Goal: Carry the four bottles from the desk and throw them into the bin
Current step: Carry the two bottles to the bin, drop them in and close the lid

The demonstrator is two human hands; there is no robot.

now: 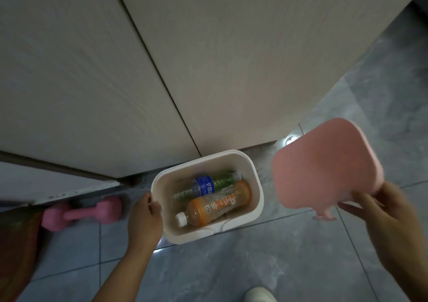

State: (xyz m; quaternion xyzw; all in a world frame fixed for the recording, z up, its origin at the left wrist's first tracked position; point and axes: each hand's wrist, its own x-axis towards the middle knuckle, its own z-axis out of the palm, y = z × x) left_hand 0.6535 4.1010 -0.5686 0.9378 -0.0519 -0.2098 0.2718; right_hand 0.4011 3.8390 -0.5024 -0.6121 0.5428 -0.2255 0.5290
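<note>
A white bin (258,185) stands on the grey tiled floor against a pale cabinet. Inside it lie an orange-labelled bottle (217,203) with a white cap, a clear bottle with a blue label (203,184), and a green bottle (224,178) partly under them. My left hand (146,218) rests on the bin's left rim, fingers curled over the edge. My right hand (379,213) holds the pink bin lid (324,165) up to the right of the bin, tilted.
A pink dumbbell (81,213) lies on the floor left of the bin, below a wall edge. A reddish object (16,243) fills the lower left corner. The toe of a white shoe (259,294) shows at the bottom.
</note>
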